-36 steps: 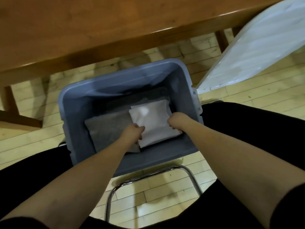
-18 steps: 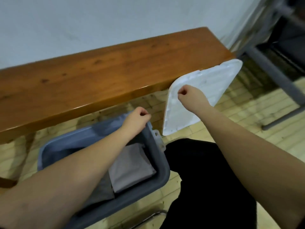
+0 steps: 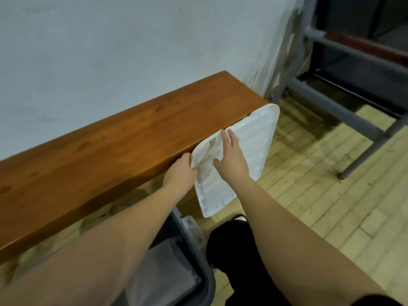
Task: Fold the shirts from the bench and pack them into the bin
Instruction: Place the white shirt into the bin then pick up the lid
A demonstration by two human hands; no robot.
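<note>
Nearest to me, at the bottom of the view, the grey bin (image 3: 196,277) sits on the floor between the bench and my dark-clad leg (image 3: 238,261); I can see pale folded cloth (image 3: 163,274) inside it, partly hidden by my left forearm, so I judge at least some shirts are packed. Further out, both hands are on the white ribbed lid (image 3: 249,149), which leans tilted against the front edge of the bench. My left hand (image 3: 180,173) grips the lid's left rim, fingers curled round it; my right hand (image 3: 231,161) lies flat on the lid's face, fingers straight and spread. The bench (image 3: 106,155) top shows no shirts on the part in view; its left end is cut off, so I cannot confirm none remain. I judge folding and packing near done, with closing the bin left. Open floor lies to the right; the grey metal frame (image 3: 344,111) stands well apart, beyond the bench end, near the wall (image 3: 132,51).
</note>
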